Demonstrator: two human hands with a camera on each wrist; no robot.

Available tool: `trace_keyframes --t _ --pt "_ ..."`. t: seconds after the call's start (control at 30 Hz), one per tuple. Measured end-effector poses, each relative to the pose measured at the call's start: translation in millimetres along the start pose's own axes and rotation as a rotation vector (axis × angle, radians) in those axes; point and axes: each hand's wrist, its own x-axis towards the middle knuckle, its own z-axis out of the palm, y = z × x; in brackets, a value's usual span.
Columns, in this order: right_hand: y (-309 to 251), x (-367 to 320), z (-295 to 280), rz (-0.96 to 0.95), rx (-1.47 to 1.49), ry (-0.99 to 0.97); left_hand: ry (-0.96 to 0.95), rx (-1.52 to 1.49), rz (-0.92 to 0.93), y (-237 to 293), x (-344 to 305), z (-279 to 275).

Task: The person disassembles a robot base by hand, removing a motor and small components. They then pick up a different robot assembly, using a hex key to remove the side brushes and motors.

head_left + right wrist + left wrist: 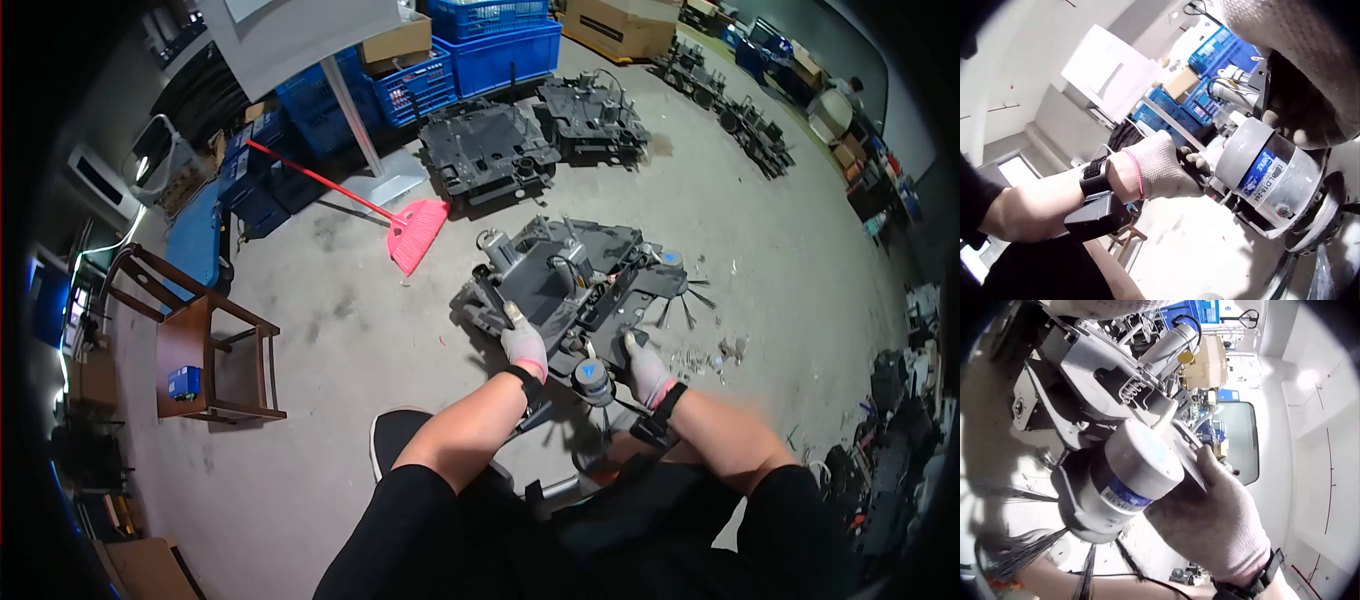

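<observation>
Both hands, in light knit gloves, hold the near edge of a dark floor-sweeper chassis (pixel 545 285) fitted with silver motors, wiring and side brushes. On its left side the left hand (pixel 527 345) grips the edge with the thumb on top. The right hand (pixel 650 368) grips the plate beside the right brush arm, its thumb also on top. Between the hands stands a grey cylindrical motor (pixel 1141 456) with a blue label. Black brush bristles (pixel 1029 550) splay out below it. In the right wrist view the left hand's fingertips (pixel 1194 161) curl at the chassis edge.
Two similar chassis (pixel 487 150) rest on the floor ahead, near blue crates (pixel 505 60) and a metal stand (pixel 385 180). A red broom (pixel 418 235) lies at front left. A wooden chair (pixel 185 350) stands at left. Small debris (pixel 715 358) is scattered at right.
</observation>
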Motion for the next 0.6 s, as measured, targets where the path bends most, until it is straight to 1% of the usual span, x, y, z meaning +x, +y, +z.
trace_keyframes --t 0.03,0.07,0.13,0.17,0.2,0.23,0.27,0.33,0.37,0.43,0.47,0.53,0.57,0.6 --pt "8 10 -9 -0.139 -0.089 0.036 -0.059 -0.029 -0.05 -11 6 4" --pt "10 12 -8 -0.186 -0.141 0.165 -0.116 -0.049 -0.1 -25 15 10" --pt "4 -8 0 -0.079 0.15 0.038 -0.101 -0.055 -0.094 -43 10 15" --pt "11 -15 -8 -0.059 0.169 0.042 -0.041 -0.009 -0.061 -53 7 16" --pt "11 -15 -16 -0.065 0.115 0.031 0.016 0.019 -0.015 -55 10 24" --pt "8 -13 -22 -0.081 0.052 0.015 0.031 -0.005 -0.006 -82 26 34" --pt "9 -12 -27 -0.091 0.05 -0.002 0.034 0.017 -0.047 -77 17 33" --pt "17 -10 -35 -0.241 -0.212 0.107 0.001 0.081 -0.078 -57 -4 27" --pt "11 -13 -36 -0.243 -0.207 0.094 0.013 0.08 -0.07 -46 -15 23" --pt "-12 -30 -32 -0.421 -0.334 0.008 -0.091 -0.133 -0.188 -24 -30 14" --pt "-19 -34 -35 -0.413 -0.319 0.014 -0.091 -0.115 -0.186 -19 -34 10" --pt "-40 -37 -44 -0.352 -0.613 -0.056 -0.186 -0.263 -0.333 -10 -38 10" --pt "-51 -47 -38 -0.595 -0.643 -0.025 -0.192 -0.26 -0.288 -9 -42 10" --pt "-55 -47 -46 -0.586 -0.629 0.0 -0.198 -0.325 -0.325 -9 -41 11"
